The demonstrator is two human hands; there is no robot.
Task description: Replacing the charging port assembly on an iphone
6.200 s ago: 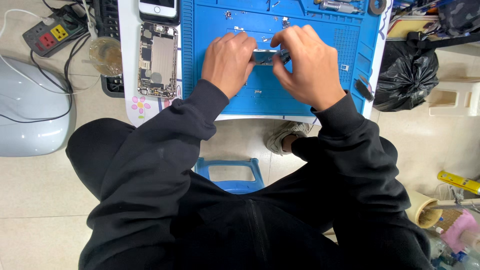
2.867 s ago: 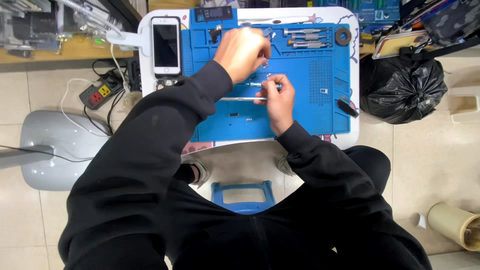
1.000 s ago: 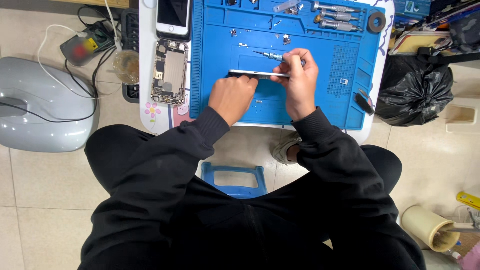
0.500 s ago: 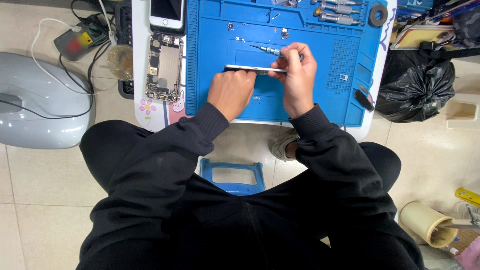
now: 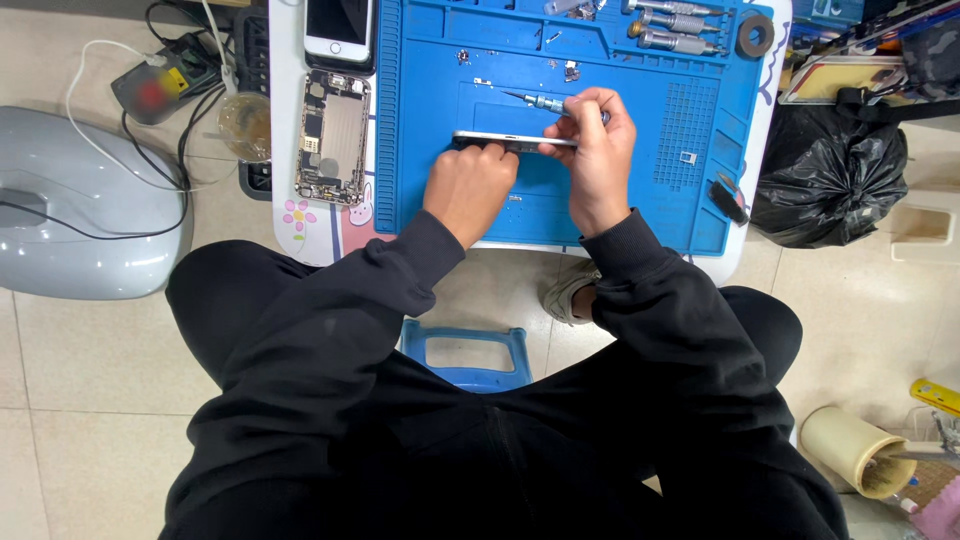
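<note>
- The left hand [image 5: 468,190] pinches the near edge of a thin phone part [image 5: 512,141], held on edge over the middle of the blue mat [image 5: 425,120].
- The right hand [image 5: 597,160] steadies the part's right end, fingers closed around a screwdriver [image 5: 540,101] whose tip points left, just beyond the part.
- Judged from this, disassembly is well along: an opened phone shell [image 5: 333,138] lies bare left of the mat, and small screws dot the mat's far side.
- An intact phone [image 5: 339,27] lies beyond the shell, cut off by the frame.
- Which face of the part is being worked cannot be made out; the fingertips hide the contact.
</note>
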